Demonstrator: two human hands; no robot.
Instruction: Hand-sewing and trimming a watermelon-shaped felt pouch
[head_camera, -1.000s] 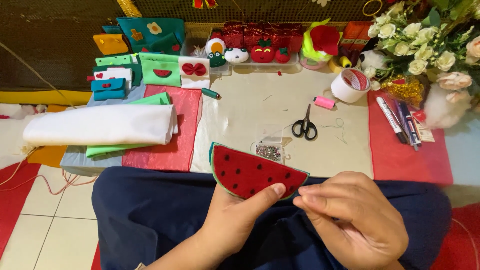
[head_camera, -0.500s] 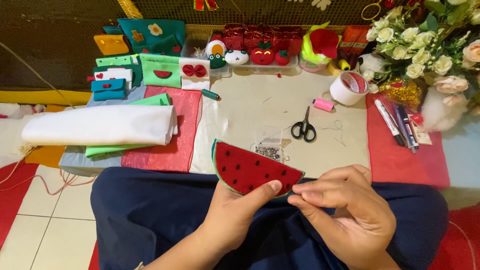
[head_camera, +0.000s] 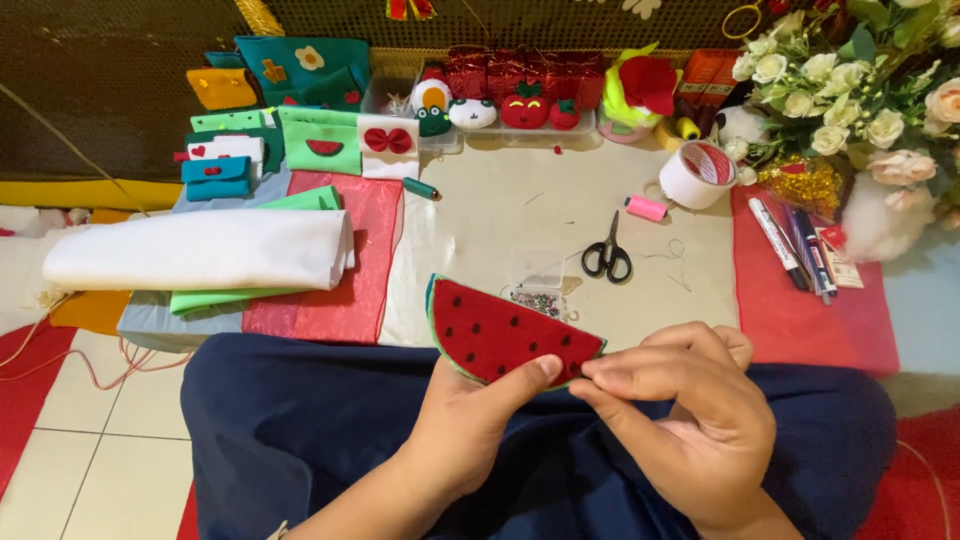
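- The left hand (head_camera: 470, 425) grips the felt watermelon slice (head_camera: 505, 335) from below, thumb pressed on its red face near the lower edge, holding it over the lap just in front of the work mat (head_camera: 500, 220).
- The right hand (head_camera: 690, 420) is pinched at the slice's right tip, fingertips bunched tight; whether they hold a needle or thread I cannot tell, it is too fine to see.
- If there is a needle in that pinch, the left thumb sits very close to it and could get pricked.
- The slice is held only at one corner and the bottom edge, so a hard tug at the tip may bend the felt or pull its green rim askew.
- The small clear box of beads (head_camera: 538, 296) lies just beyond the slice; a wrist swinging forward could knock it and scatter them.
- The scissors (head_camera: 607, 250) lie near, blades pointing away, so they look less of a worry.
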